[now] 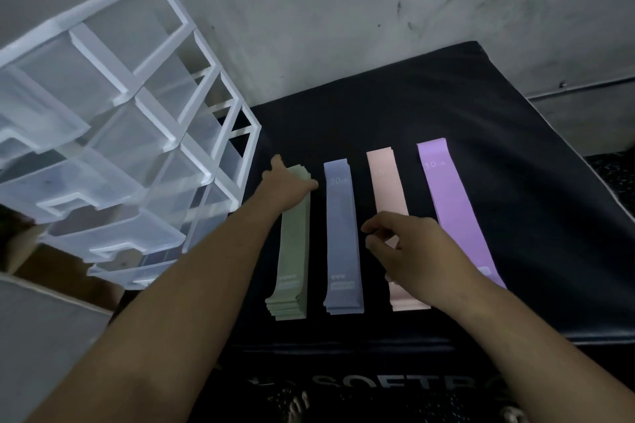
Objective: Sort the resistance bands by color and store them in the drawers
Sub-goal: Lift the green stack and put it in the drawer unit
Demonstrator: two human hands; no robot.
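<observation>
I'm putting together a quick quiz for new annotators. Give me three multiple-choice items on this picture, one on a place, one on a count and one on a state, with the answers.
1. Which colour of bands lies nearest the drawer unit? A purple; B pink; C green.
2. How many colour stacks lie on the black mat? A three; B four; C five.
3. How do the unit's drawers stand? A several pulled out; B all pushed shut; C lying on the mat.

Answers:
1 C: the green stack is leftmost, next to the unit.
2 B: to its right lie a blue-grey stack, a pink stack and a purple stack.
3 A: their fronts jut out past the white frame.
</observation>
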